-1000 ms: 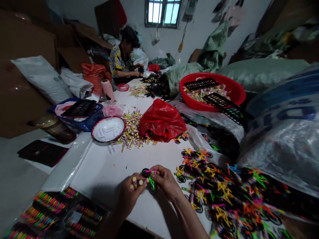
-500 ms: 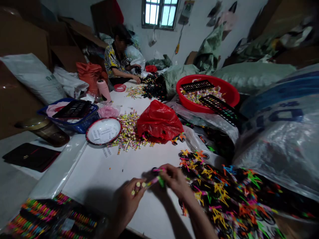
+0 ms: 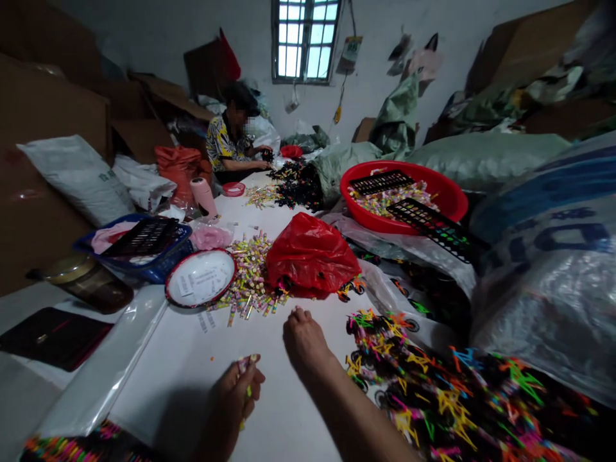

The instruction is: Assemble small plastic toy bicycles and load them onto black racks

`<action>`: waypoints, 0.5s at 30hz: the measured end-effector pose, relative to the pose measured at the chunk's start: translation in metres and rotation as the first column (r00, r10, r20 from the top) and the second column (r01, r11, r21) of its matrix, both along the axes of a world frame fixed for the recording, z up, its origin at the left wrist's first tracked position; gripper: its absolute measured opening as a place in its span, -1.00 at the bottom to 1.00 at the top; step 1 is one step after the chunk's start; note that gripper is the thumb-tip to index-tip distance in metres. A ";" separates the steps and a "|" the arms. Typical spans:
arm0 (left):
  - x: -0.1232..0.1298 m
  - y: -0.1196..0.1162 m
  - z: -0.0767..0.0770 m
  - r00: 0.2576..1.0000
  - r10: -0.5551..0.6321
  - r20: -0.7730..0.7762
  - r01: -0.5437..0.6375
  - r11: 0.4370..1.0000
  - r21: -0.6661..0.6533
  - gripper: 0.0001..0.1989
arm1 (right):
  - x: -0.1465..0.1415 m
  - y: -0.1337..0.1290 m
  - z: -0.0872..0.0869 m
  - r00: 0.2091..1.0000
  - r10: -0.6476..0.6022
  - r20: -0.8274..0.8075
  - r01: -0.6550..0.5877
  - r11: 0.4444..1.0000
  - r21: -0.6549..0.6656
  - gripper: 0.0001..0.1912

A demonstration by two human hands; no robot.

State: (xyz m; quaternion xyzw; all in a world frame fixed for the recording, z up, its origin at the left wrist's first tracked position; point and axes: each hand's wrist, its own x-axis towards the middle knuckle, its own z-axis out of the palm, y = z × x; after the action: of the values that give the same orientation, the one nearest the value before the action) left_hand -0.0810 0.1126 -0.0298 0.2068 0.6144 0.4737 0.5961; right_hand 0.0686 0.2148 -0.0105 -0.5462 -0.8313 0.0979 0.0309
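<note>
Across the white worktable, seen from the head camera, the person's left hand point(image 3: 230, 401) is closed, gripping a small multicoloured plastic piece point(image 3: 246, 367) that is too blurred to tell more about. The right hand point(image 3: 304, 343) is hovering just above the near tabletop point(image 3: 168, 398) in a closed fist, with nothing showing in it. Just right of that fist, a heap of small toy bicycles point(image 3: 433, 391) with black wheels and bright neon frames is spreading toward the right edge, against a large plastic sack point(image 3: 543, 289). Farther ahead, a red plastic bag point(image 3: 312, 256) is sitting beside a pile of small striped pieces point(image 3: 250, 282), and a round white plate with a red rim point(image 3: 199, 278) is holding paper slips at that pile's left. To the right, a red basin point(image 3: 366, 205) is holding more striped pieces and black slotted racks point(image 3: 380, 182). On the left, a blue basket point(image 3: 166, 263) is standing beside a pink bottle point(image 3: 203, 197) and a glass jar point(image 3: 89, 289). At the far end, a co-worker point(image 3: 230, 138) in a patterned shirt is handling dark pieces near a black heap point(image 3: 296, 186).
</note>
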 end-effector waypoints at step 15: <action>0.008 0.000 -0.014 0.995 -0.068 -0.078 0.070 0.997 0.030 -0.45 | -0.032 0.067 0.020 0.990 -0.014 -0.142 0.025 0.997 0.077 -0.66</action>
State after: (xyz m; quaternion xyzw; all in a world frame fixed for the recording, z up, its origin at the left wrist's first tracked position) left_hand -0.0727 0.1130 -0.0435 0.2556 0.6215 0.4545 0.5846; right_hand 0.0368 0.2813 0.0094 -0.5443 -0.8249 0.1034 0.1120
